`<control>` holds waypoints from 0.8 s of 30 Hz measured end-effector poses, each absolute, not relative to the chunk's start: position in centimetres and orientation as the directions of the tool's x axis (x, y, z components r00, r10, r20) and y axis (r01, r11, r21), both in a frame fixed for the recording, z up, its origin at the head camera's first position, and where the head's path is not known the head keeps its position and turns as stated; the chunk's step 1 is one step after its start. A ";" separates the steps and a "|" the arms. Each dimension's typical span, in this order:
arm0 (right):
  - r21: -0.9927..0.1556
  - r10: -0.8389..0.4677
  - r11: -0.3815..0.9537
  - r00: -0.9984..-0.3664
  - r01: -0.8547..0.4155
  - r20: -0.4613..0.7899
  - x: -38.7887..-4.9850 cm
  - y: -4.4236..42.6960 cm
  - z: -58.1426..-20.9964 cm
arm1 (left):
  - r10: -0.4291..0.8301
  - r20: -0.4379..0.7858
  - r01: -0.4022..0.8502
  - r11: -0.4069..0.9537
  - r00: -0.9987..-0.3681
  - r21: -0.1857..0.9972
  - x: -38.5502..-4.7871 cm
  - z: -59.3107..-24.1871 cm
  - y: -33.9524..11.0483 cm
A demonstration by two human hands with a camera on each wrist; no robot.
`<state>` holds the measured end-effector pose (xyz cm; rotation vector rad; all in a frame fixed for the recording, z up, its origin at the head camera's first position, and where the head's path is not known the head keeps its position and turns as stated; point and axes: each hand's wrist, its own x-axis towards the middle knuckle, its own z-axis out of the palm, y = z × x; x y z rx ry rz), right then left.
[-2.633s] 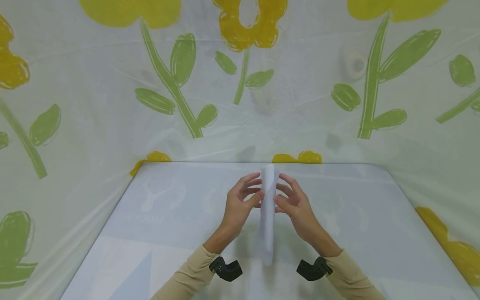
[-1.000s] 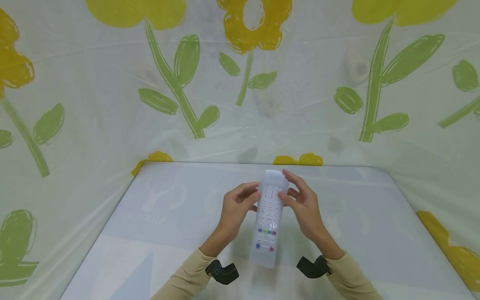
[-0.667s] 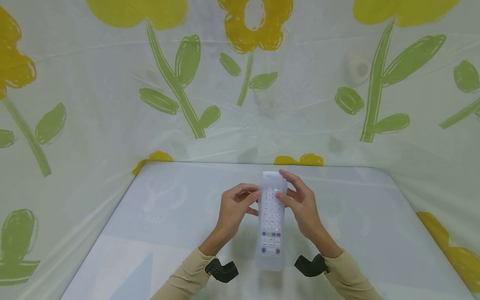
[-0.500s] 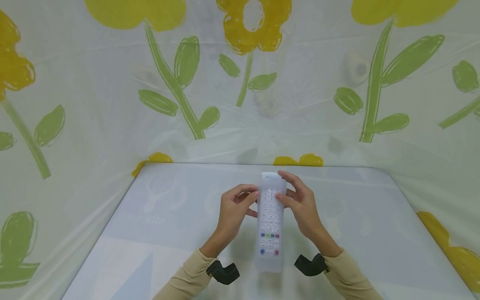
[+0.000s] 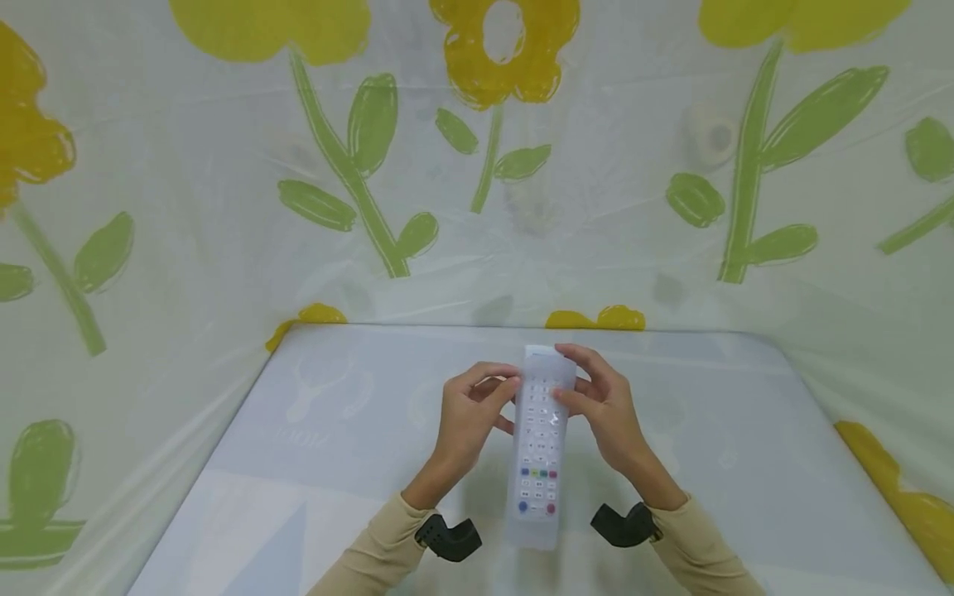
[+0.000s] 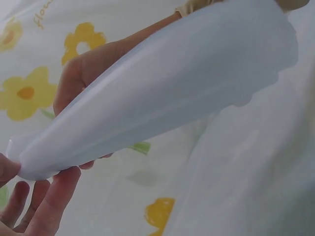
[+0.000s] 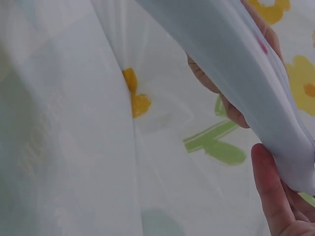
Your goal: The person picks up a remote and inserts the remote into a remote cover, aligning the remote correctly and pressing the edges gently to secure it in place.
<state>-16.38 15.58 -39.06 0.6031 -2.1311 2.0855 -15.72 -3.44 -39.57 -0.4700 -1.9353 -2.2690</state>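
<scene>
Held up in the middle of the head view is a white remote control (image 5: 540,439) in a frosted, see-through sleeve (image 5: 532,536). Its button side faces the head camera, and the sleeve reaches past the lower end. My left hand (image 5: 464,414) pinches the upper left edge between thumb and fingers. On the opposite edge, my right hand (image 5: 607,410) grips with the thumb on the front and the index finger along the top corner. The left wrist view shows the smooth back of the sleeve (image 6: 147,103); the right wrist view shows its side (image 7: 231,64).
Below the hands lies a table with a pale blue and white cover (image 5: 358,447). A white curtain (image 5: 596,240) printed with yellow flowers and green stems hangs around its back and sides. Each wrist carries a black device (image 5: 450,538).
The remote stood edge-on at first and has turned so its buttons face the head camera. Since then it has tilted only slightly, with both hands keeping hold of it.
</scene>
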 end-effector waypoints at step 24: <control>-0.925 -0.223 -0.064 -0.898 -0.376 0.380 -15.9 16.0 -39.1 | 0.194 0.115 0.066 -0.240 -0.974 0.969 -17.1 -40.0 -4.7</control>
